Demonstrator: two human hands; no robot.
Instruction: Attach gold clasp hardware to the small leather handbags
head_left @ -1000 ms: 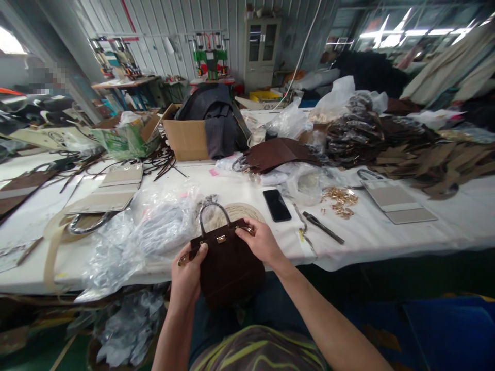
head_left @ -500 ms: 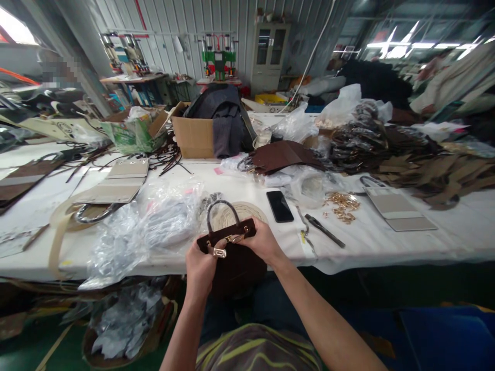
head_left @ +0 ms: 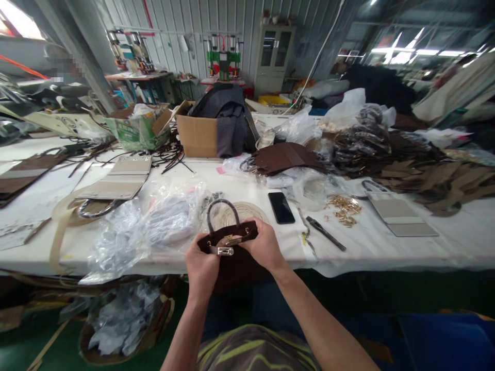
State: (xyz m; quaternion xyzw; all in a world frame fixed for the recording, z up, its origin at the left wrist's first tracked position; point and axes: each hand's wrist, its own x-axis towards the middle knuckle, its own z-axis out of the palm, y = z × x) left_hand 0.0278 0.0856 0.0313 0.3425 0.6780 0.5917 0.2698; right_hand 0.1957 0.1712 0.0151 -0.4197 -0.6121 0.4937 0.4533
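Observation:
A dark brown handbag (head_left: pixel 232 234) is held between my two hands near the table's front edge, its wrapped handle (head_left: pixel 223 202) arching up on the far side. My left hand (head_left: pixel 201 260) grips the left end of its top edge, fingers closed, beside a strap with a shiny metal clasp plate (head_left: pixel 225 251). At the right end my right hand (head_left: pixel 264 245) is closed on the bag, thumb and fingers at a second strap with gold hardware (head_left: pixel 234 240). The fingers behind the bag are hidden, and its lower body is dark.
Clear plastic bags (head_left: pixel 166 219) lie to the left. A black phone (head_left: pixel 281 207), a dark flat tool (head_left: pixel 326 233) and small gold fittings (head_left: pixel 344 208) lie to the right. Behind stand a cardboard box (head_left: pixel 197 135) and brown leather panels (head_left: pixel 288 157). A beige panel (head_left: pixel 402 211) lies far right.
The metal clasp plate has turned slightly and shifted a little right. Both hands keep their hold on the handbag. The whole view has shifted slightly.

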